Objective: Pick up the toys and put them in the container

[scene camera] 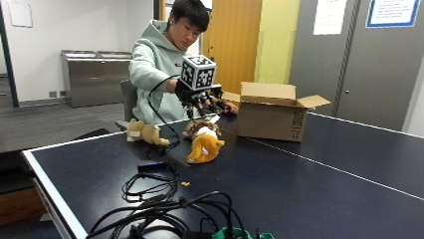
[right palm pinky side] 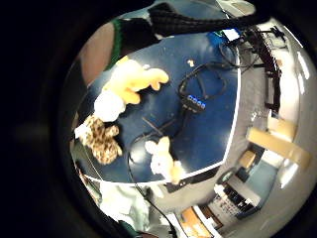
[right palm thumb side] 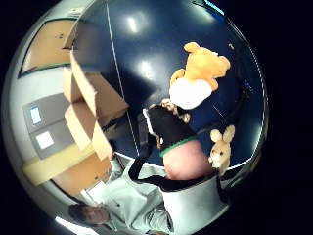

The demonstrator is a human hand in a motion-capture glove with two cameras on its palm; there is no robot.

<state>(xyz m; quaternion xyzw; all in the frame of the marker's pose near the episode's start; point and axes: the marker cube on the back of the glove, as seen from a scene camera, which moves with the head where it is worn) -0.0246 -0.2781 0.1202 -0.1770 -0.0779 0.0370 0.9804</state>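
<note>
Gloved right hand (scene camera: 202,102) hangs with fingers spread, holding nothing — just below it lie 2 toys, the leopard toy (scene camera: 201,127) and the orange bear (scene camera: 204,147); the cardboard box (scene camera: 273,117) stands beside.

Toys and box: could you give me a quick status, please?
Right hand above leopard toy, grip unclear. Three toys on table. Box open, unobstructed.

Orange toy (scene camera: 204,147), spotted toy (scene camera: 201,127), tan rabbit (scene camera: 146,132) on table; open cardboard box (scene camera: 271,117) nearby.
</note>
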